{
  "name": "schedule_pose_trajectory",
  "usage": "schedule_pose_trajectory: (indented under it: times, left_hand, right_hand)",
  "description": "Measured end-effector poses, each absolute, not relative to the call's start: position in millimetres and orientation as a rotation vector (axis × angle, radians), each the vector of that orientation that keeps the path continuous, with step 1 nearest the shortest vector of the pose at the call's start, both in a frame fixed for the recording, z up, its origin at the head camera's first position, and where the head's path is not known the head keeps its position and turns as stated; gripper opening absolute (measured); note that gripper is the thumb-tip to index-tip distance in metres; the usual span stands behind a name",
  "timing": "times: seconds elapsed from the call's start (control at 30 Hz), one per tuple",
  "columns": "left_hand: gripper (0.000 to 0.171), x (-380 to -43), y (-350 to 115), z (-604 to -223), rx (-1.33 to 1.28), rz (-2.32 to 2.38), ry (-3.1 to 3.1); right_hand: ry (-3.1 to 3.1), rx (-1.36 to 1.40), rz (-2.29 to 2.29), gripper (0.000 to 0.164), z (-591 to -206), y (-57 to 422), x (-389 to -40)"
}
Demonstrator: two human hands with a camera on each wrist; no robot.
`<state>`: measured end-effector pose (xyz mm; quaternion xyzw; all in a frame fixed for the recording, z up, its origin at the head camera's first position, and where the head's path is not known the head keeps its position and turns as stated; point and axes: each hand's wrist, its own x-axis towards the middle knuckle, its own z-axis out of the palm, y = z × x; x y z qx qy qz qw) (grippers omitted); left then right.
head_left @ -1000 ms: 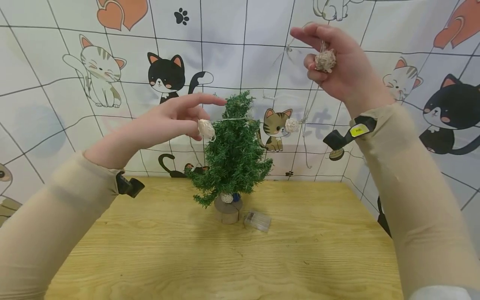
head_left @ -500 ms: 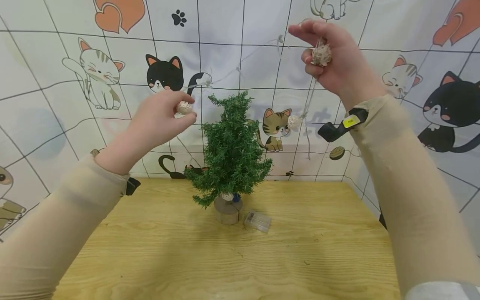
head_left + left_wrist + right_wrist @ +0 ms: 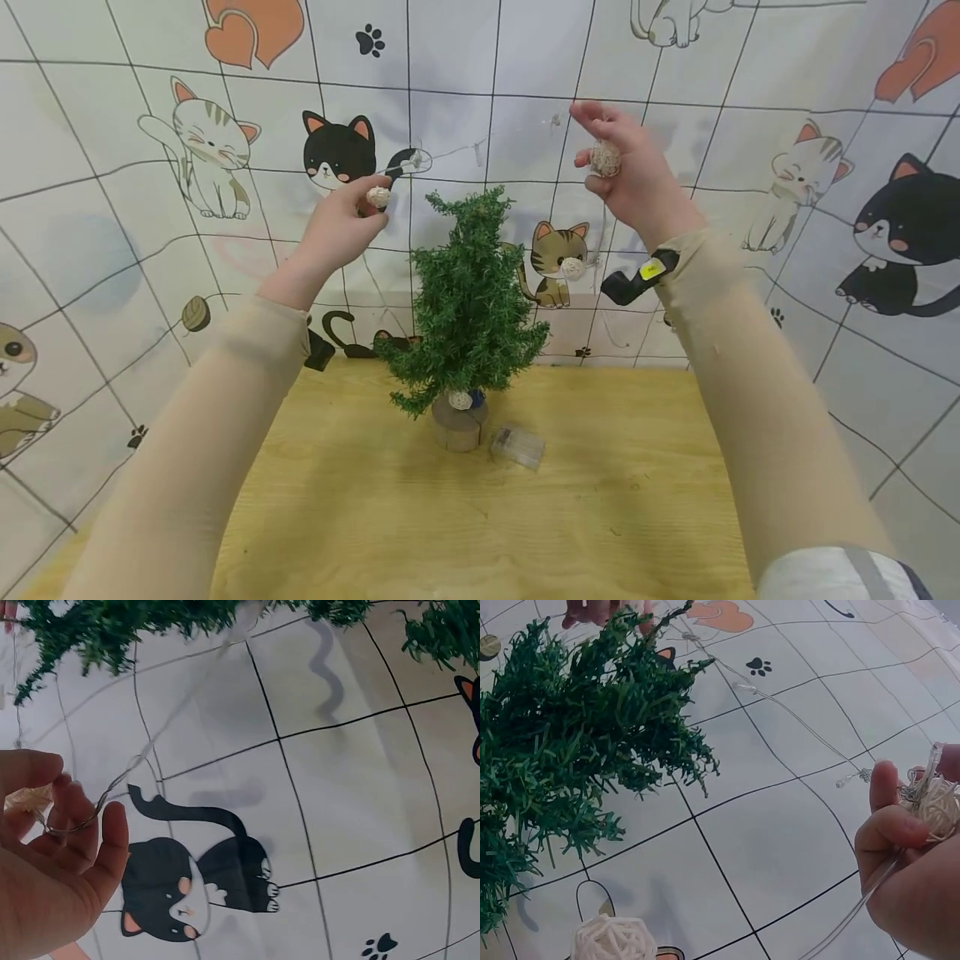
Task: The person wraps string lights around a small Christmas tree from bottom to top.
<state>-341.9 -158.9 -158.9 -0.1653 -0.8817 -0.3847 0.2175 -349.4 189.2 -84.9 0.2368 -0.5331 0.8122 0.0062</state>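
A small green artificial tree (image 3: pixel 468 292) stands on a round wooden base (image 3: pixel 459 429). Left of its top, my left hand (image 3: pixel 333 229) pinches a pale woven ball (image 3: pixel 378 197) of a string of ball lights; its wire (image 3: pixel 180 712) runs past the fingers in the left wrist view. Up to the right, my right hand (image 3: pixel 637 171) holds the wire, fingers curled, with another woven ball (image 3: pixel 936 814) lying against the palm. Between the hands a thin clear wire (image 3: pixel 450 152) stretches above the treetop. A further white ball (image 3: pixel 572 268) dangles below my right hand.
The wooden table (image 3: pixel 360 508) bears the tree and a clear plastic box (image 3: pixel 517 447) at the right of its base. A white ball (image 3: pixel 460 401) and something blue (image 3: pixel 477 399) sit at the trunk's foot. A cat-print cloth (image 3: pixel 450 67) hangs close behind.
My left hand has moved up and left from in front of the tree, ball in its fingers. The wire has shifted from across the tree to above it. My right hand has come lower and leftward.
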Motion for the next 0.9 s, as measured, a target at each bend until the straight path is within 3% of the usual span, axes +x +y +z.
schedule_pose_trajectory:
  times: [0.3, 0.57, 0.73, 0.9]
  left_hand:
    - [0.062, -364, -170, -172, -0.455, -0.743, -2.568]
    - [0.078, -383, -172, -198, -0.457, 0.000, -2.631]
    - [0.079, -391, -168, -216, -0.598, -0.144, -2.756]
    - [0.066, -398, -167, -232, -0.671, -0.375, -2.838]
  right_hand:
    - [-1.728, 0.624, 2.515, 0.023, -102, 190, -367]
    - [-1.865, 0.479, 2.435, 0.035, -122, 205, -372]
    - [-1.978, 0.392, 2.345, 0.041, -138, 221, -372]
    - [-2.006, 0.294, 2.308, 0.038, -151, 241, -370]
